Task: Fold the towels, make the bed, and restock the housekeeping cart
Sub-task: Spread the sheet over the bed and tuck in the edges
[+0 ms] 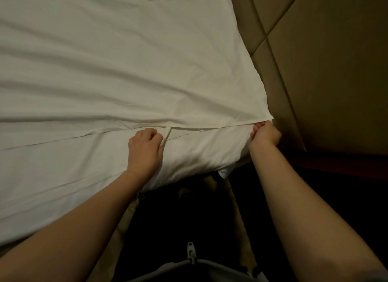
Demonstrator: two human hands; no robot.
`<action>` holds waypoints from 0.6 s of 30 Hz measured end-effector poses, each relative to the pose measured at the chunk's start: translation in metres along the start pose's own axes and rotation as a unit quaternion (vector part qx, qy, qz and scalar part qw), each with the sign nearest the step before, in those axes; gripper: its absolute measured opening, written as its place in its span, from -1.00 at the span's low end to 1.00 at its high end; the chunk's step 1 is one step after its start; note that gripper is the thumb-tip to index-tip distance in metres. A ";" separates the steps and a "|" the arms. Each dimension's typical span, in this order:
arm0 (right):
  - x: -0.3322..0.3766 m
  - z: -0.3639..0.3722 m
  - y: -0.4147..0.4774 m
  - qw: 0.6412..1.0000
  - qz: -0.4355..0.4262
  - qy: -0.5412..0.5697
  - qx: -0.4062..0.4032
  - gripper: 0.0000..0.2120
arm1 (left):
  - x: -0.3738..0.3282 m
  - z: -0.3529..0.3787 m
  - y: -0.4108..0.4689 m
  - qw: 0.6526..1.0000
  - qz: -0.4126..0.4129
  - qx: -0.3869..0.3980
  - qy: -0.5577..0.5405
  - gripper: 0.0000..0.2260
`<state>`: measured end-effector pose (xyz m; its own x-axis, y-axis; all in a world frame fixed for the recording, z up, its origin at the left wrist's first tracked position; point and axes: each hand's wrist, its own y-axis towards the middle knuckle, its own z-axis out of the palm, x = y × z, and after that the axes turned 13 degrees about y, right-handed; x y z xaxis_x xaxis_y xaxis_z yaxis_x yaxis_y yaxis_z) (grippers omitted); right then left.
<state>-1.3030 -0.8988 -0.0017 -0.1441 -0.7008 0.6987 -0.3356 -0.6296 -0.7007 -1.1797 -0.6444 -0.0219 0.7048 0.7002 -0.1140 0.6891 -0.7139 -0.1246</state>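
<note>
A white top sheet [117,71] lies spread over the bed, creased in long folds that run toward its near right corner. Under its hemmed edge a second white layer [63,172] covers the mattress side. My left hand [144,149] rests on the bed's edge with its fingers curled, pinching a small fold of the sheet's hem. My right hand [265,133] grips the sheet's corner at the corner of the mattress, right beside the headboard.
A tan padded headboard [319,67] with stitched panels stands along the right of the bed. Dark floor [336,187] lies below it. My dark clothing with a zip pull [190,252] fills the bottom middle.
</note>
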 end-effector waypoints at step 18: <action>0.019 0.019 0.002 0.984 -0.048 -0.154 0.078 -0.64 | -0.002 -0.006 0.002 0.991 -0.066 0.094 0.065 -0.47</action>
<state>-1.2890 -0.9198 0.0071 0.1780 -0.6892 0.7024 -0.1844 -0.7245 -0.6641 -1.1784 -0.6473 -0.0160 0.6353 0.7712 0.0412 0.7415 -0.5941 -0.3120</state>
